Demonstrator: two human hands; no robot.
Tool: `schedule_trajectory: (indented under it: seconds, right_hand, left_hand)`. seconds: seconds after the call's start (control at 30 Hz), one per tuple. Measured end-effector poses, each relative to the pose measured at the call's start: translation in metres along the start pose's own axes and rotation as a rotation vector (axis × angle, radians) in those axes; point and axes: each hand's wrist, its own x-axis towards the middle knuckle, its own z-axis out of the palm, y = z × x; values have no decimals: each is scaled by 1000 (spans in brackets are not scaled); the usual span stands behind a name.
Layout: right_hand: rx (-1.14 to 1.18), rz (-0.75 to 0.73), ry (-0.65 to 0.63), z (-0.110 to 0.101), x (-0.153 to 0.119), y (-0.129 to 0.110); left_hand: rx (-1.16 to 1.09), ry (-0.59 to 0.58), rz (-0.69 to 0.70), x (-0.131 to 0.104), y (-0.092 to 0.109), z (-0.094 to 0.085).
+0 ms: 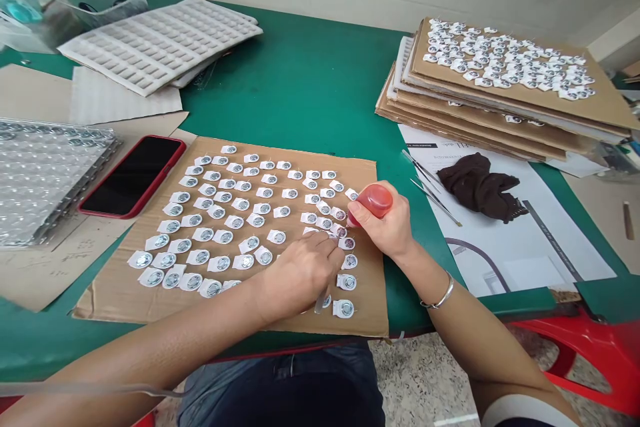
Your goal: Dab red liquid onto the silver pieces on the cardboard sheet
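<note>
A brown cardboard sheet (295,267) lies in front of me, covered with rows of small white tabs with round silvery discs (249,244). My left hand (307,270) is closed low over its right part, hiding some tabs. A flat metal end of what looks like tweezers (321,302) sticks out below that palm. My right hand (393,223) is wrapped round a red squeeze bottle (376,199), tilted with its lower end toward a tab (346,243) at the sheet's right side. The bottle's tip is partly hidden by my fingers.
At the back right stands a stack of cardboard sheets (525,103) bearing more tabs. Tweezers (435,200) and dark brown cloth (477,185) lie on printed paper (480,260). On the left are a phone (134,177), clear plastic trays (47,173), white moulded trays (160,40) and a plastic box (107,3).
</note>
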Motion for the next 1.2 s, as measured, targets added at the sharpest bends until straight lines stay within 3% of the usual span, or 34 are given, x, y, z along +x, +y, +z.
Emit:
schedule_trajectory:
  seconds: [0.53,0.73,0.93,1.1,1.2]
  right_hand:
    - [-8,-153,-67,-5,0,-2]
    - [16,-193,-97,-4,-1,0]
    - [68,-61,-68,-9,4,-2]
    - [380,125,-146,-35,5,-19]
    - [391,145,-87,-45,-9,-18]
  left_hand:
    - [-48,-35,-15,2,0,-3]
    - [-146,-29,-109,5,-8,-2]
    - [-405,6,-189,16,-25,-14]
    - [-664,-107,-343,25,-42,-18]
    - [-788,-134,-414,27,-49,-17]
